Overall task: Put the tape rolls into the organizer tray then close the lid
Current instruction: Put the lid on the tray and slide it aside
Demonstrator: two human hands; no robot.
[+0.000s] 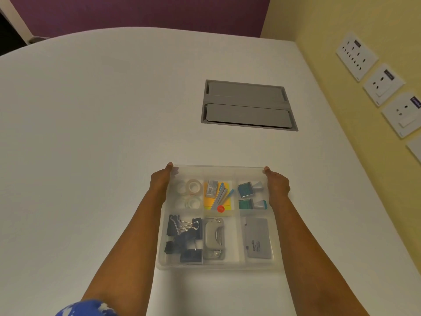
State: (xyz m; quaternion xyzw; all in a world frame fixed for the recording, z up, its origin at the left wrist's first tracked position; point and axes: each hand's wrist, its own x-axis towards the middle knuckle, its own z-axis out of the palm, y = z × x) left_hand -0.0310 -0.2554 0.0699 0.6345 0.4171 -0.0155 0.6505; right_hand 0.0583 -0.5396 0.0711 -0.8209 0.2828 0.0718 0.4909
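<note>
Three clear tape rolls (191, 194) lie in the far-left compartment of the organizer tray (217, 265), just inside the left hand (161, 179), which sits against the tray's left side beside that compartment. The rolls are well apart from the right hand (277, 183), which grips the opposite far corner. A translucent lid (218, 168) covers the tray, and the contents show through it with a slight haze. Both hands hold the lid's far corners, thumbs lying along the sides and fingertips curled over the far edge; whether they press it down or merely rest on it cannot be told.

Next to the rolls, the far-middle compartment holds yellow sticky notes (218, 197) with small items and a red cap on top. The far-right compartment holds two teal staple boxes (246, 196). In the near row sit black binder clips (184, 239) on the left, a grey hole punch (213, 239) in the middle, and a grey flat case (258, 239) on the right.

The tray rests on a white table (91, 133). Farther back, a grey cable hatch (248, 105) is set into the tabletop. White wall sockets (382, 83) line the yellow wall at right.
</note>
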